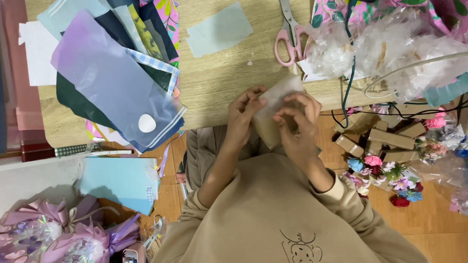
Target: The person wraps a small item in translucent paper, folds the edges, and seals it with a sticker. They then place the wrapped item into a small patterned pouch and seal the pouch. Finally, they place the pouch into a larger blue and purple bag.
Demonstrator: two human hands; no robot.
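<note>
Both the left hand (243, 112) and the right hand (300, 124) pinch a translucent white sheet (276, 104) at the table's (220, 74) near edge; pink-handled scissors (288, 32) lie towards its far edge.

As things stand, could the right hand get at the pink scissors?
Probably yes: the scissors lie uncovered on the table beyond the right hand, though both hands hold a translucent sheet.

At centre frame, the left hand (243, 112) and right hand (300, 126) pinch a translucent sheet (277, 99) at the tabletop (220, 74) edge, pink-handled scissors (288, 35) above.
</note>
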